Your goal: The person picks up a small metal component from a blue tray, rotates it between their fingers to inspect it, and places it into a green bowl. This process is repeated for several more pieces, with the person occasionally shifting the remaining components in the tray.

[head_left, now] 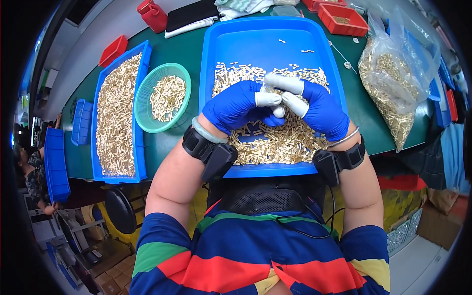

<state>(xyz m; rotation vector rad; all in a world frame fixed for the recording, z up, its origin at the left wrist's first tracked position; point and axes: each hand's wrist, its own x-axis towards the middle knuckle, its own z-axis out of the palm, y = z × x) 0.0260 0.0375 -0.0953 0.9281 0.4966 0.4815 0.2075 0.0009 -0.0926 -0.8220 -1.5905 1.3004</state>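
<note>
- Where the gloved fingertips meet above the blue tray, the left hand stands at nine o'clock, the right hand at three.
- Both hands' fingers are bent close together; whether they grip anything, I cannot tell (white fingertip covers hide the gap).
- Small brass-coloured pieces lie thickest at six o'clock in the tray, long axes pointing every way, neither hand clearly nearer.

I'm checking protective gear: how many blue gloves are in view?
2: the left blue glove, on the person's left hand; the right blue glove, on the right hand. Others could be hidden.
</note>
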